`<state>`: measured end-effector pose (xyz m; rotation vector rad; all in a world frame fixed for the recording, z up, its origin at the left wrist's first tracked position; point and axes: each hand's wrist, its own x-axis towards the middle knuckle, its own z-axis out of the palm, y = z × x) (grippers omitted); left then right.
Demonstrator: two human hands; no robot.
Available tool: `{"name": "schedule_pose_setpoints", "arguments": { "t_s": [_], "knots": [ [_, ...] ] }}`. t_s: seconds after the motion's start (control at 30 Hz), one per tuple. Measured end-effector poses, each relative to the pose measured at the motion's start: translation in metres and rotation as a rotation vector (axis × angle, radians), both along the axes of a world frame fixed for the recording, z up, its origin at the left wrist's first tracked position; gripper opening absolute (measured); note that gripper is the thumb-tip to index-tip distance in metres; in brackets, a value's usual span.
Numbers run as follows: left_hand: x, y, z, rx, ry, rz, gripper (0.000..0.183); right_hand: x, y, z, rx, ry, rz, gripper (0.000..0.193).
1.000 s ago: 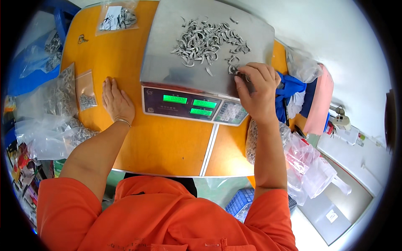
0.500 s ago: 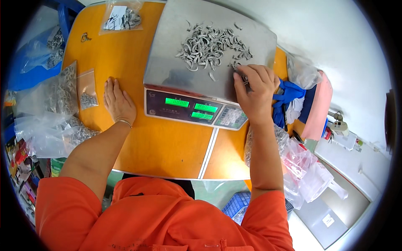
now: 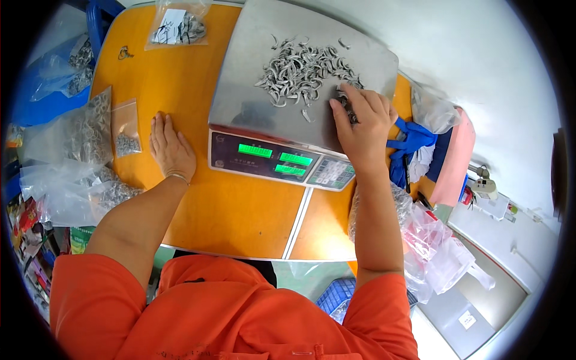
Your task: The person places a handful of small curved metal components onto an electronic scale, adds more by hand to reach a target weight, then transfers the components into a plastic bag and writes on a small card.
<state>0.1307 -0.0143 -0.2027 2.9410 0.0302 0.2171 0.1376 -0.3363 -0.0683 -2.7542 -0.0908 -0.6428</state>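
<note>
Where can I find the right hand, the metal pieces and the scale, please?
Right hand (image 3: 367,127), head view: back of the hand.
Metal pieces (image 3: 300,69), head view: middle of the pile.
Scale (image 3: 242,84), head view: bare left part of its platform.

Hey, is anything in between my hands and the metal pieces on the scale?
Nothing visible blocks the right hand: its fingertips are at the near right side of the pieces. The left hand lies flat on the table; the scale's raised edge stands between it and the pieces.
</note>
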Motion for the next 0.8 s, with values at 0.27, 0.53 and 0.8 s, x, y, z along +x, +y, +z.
{"name": "schedule_pose_setpoints", "arguments": {
  "t_s": [0.27,0.53,0.8],
  "knots": [
    [0.001,0.002,0.002,-0.015,0.008,0.007,0.047,-0.01,-0.013,0.003,-0.001,0.054,0.028,0.016],
    [0.001,0.002,-0.001,0.005,-0.004,-0.004,0.046,0.009,-0.023,0.004,-0.029,0.004,-0.117,0.014],
    [0.0,0.003,0.001,-0.012,-0.012,-0.019,0.046,0.011,-0.027,0.007,-0.077,0.076,-0.079,0.01]
  ]
}}
